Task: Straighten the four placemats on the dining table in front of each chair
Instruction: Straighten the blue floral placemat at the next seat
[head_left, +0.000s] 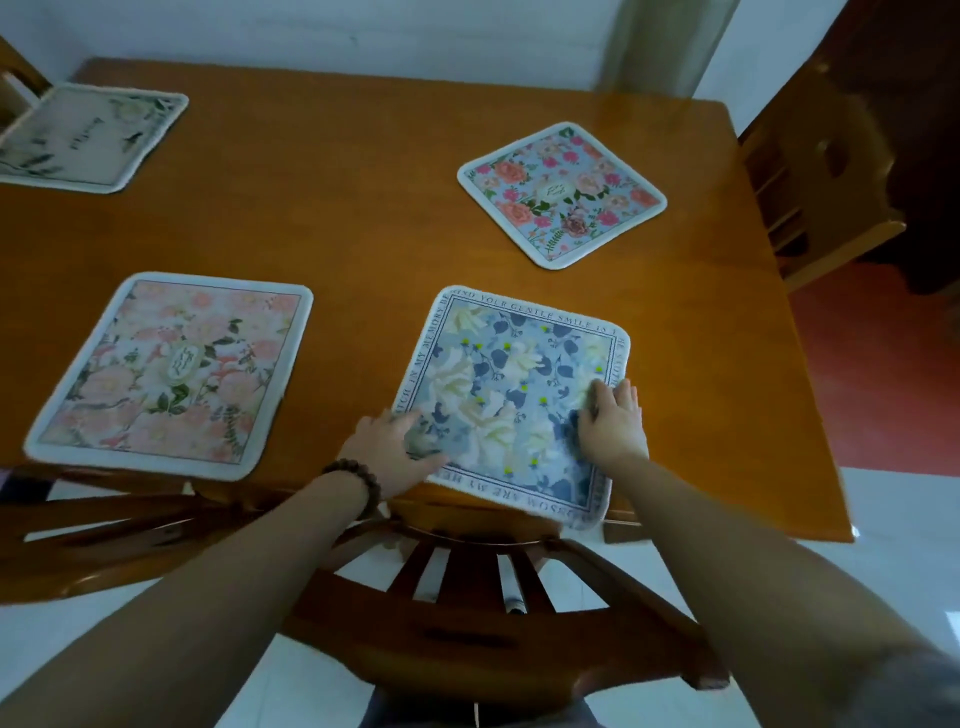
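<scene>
A blue placemat with white flowers (511, 395) lies at the near edge of the wooden table (337, 218), skewed, its near right corner hanging over the edge. My left hand (395, 449) presses flat on its left near corner, and my right hand (613, 423) presses flat on its right side. A pink floral placemat (171, 371) lies to the near left. A light blue rose placemat (561, 195) sits rotated like a diamond at the far right. A pale cream placemat (88, 135) lies at the far left.
A wooden chair back (467, 597) stands between me and the table, below the blue placemat. Another chair (810, 182) stands at the right end, and a chair top (104, 519) shows at the near left. Red and white floor lies to the right.
</scene>
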